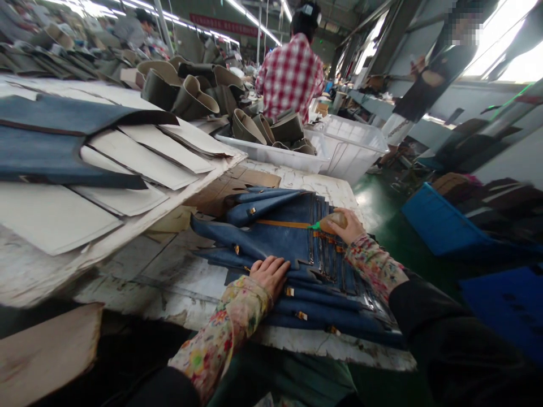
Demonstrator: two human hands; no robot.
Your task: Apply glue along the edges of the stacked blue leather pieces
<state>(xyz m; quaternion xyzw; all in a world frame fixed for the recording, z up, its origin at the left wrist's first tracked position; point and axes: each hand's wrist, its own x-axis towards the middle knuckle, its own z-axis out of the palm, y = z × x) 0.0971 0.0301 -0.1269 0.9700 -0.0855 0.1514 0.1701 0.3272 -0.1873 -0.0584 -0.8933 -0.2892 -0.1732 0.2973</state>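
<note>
My right hand is closed round a small brownish squeeze bottle with a green nozzle. Its tip touches or hovers just over the edge of a blue leather-like piece, at the end of an orange-brown strip. With fingers stretched out, my left hand lies flat on the near part of the same blue pieces. They overlap in a fanned stack, with zippers along their right edges and small metal-and-tan tabs on several of them. What is in the bottle cannot be made out.
Left, a raised board holds white sheets and larger blue pieces. Behind the stack stands a clear plastic bin with curled olive pieces. A person in a checked shirt sits beyond; another stands at right near a blue crate.
</note>
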